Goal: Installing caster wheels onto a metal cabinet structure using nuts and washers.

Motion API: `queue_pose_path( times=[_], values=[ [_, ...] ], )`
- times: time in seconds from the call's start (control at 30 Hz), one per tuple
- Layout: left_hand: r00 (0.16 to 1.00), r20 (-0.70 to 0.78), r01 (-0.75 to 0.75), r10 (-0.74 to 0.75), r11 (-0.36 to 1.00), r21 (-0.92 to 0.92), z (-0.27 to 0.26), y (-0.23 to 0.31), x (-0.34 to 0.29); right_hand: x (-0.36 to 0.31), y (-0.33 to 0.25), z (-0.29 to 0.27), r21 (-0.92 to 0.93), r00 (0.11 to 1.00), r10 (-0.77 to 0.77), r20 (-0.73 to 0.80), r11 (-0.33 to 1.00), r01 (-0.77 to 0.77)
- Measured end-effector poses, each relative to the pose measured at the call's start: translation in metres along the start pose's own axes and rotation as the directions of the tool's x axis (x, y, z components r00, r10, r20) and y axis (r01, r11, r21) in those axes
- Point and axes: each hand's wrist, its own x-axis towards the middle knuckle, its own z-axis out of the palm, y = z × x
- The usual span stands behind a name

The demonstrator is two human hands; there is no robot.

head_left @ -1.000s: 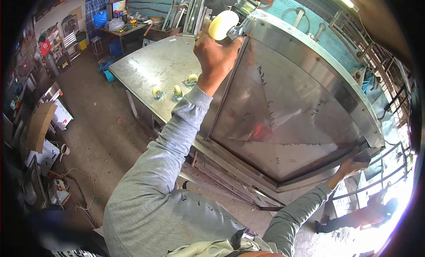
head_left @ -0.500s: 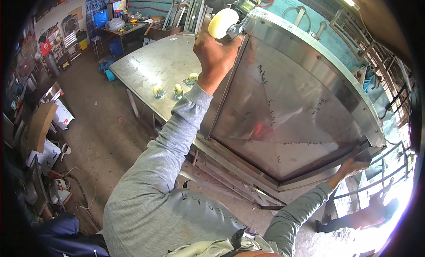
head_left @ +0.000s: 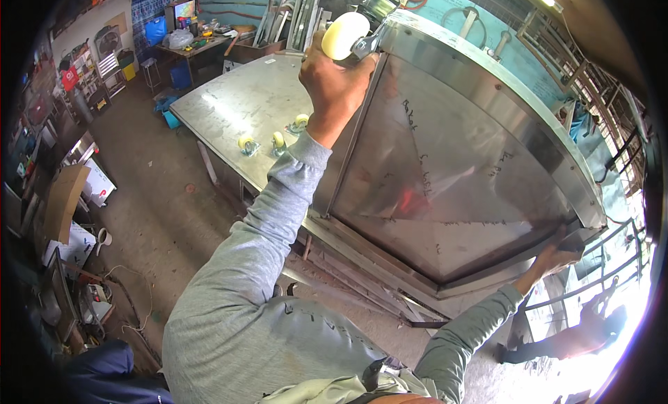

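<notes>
Between both hands (head_left: 336,84) lies a broad metal box (head_left: 452,160).

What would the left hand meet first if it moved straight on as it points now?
Likely the pale caster wheel, just ahead of the left hand and apparently touching it; depth is unclear.

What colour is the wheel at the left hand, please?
The wheel is pale yellow, clearest in the head view.

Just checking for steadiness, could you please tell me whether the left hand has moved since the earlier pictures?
No, the left hand shows no clear shift in any direction, judged against the table.
</notes>
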Motion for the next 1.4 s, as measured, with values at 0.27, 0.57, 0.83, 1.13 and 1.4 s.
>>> queue_pose_path(
  times=[0.27, 0.57, 0.83, 1.13, 1.4],
  values=[
    [1.000, -0.008, 0.008, -0.008, 1.000, -0.020, -0.003, 0.006, 0.002, -0.001, -0.006, 0.000, -0.006, 0.998, 0.044, 0.035, 0.999, -0.044],
    [0.992, 0.089, 0.096, -0.092, 0.994, -0.046, 0.006, 0.006, -0.005, 0.006, 0.005, -0.013, -0.040, 0.995, 0.063, 0.084, 0.997, -0.060],
    [0.984, 0.103, 0.156, -0.146, 0.984, -0.091, 0.009, -0.001, -0.006, -0.010, 0.032, -0.003, -0.052, 0.996, -0.084, -0.028, 0.995, 0.082],
    [0.899, 0.255, 0.421, -0.356, 0.864, -0.275, -0.024, -0.031, -0.044, -0.066, 0.025, -0.039, 0.074, 0.943, 0.099, 0.318, 0.989, -0.129],
    [0.415, 0.421, 0.881, -0.807, 0.240, -0.409, -0.176, -0.110, -0.178, -0.385, 0.163, -0.207, -0.114, 0.237, 0.621, 0.747, 0.472, -0.874]
  ],
)
